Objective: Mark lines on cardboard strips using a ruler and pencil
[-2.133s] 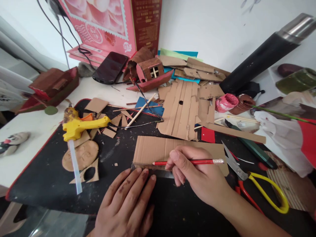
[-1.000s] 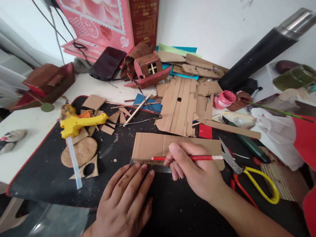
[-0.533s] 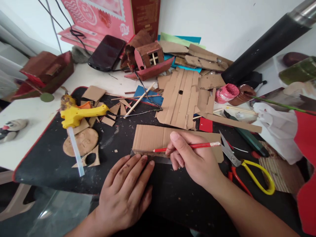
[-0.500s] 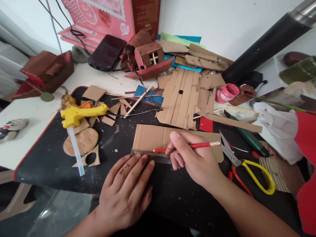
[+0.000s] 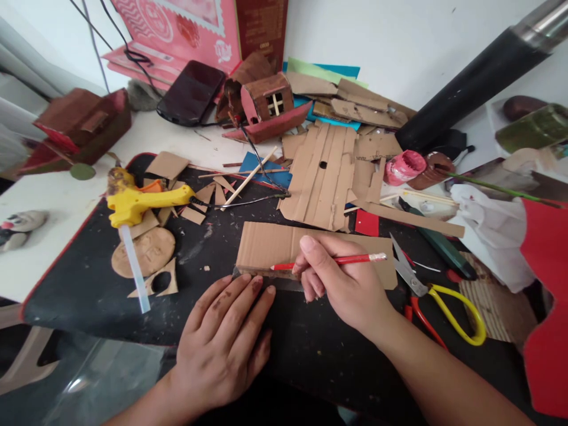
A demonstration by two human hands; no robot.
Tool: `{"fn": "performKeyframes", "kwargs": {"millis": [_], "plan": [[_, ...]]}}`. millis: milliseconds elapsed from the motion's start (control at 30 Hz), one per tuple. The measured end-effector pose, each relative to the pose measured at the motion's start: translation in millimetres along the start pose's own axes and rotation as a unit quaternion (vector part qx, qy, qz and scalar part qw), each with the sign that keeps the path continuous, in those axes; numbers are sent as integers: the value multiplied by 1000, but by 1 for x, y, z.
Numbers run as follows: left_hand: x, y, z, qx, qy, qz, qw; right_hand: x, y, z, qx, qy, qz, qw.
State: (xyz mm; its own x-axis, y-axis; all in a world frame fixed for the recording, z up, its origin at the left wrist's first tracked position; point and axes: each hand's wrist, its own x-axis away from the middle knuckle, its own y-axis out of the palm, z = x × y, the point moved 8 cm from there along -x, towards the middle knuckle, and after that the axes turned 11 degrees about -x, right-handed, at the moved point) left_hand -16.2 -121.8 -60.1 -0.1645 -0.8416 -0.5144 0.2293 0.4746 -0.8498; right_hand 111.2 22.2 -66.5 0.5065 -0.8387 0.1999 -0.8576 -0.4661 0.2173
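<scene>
My right hand (image 5: 344,281) grips a red pencil (image 5: 355,259), its tip pointing left just over the near edge of a cardboard strip (image 5: 266,241). Whether the tip touches the cardboard I cannot tell. A dark, see-through straight strip, perhaps a ruler (image 5: 284,280), lies along that near edge. My left hand (image 5: 231,331) rests flat with fingers stretched out, fingertips pressing on the dark strip's left end; brownish stains mark the fingers. Just right of the cardboard lie scissors (image 5: 419,288) with yellow and red handles, blades apart.
A yellow glue gun (image 5: 148,201) lies left on a black mat (image 5: 110,319), near a round clay-coloured disc (image 5: 144,251) and cardboard scraps. Behind are a slatted cardboard piece (image 5: 317,177), a painted model boat (image 5: 268,112) and a phone (image 5: 193,94). A green-handled cutter (image 5: 444,245) lies right.
The whole view has shifted very slightly. Both hands, the pencil and the cardboard keep nearly the same places relative to each other.
</scene>
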Motion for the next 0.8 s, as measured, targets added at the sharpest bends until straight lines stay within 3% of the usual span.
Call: {"fn": "performKeyframes", "kwargs": {"millis": [400, 800], "plan": [[-2, 0, 1, 1, 2, 0, 1000, 1, 0, -2, 48, -16, -6, 999], [-1, -1, 0, -1, 2, 0, 1000, -2, 0, -2, -22, -7, -6, 1000]]}}
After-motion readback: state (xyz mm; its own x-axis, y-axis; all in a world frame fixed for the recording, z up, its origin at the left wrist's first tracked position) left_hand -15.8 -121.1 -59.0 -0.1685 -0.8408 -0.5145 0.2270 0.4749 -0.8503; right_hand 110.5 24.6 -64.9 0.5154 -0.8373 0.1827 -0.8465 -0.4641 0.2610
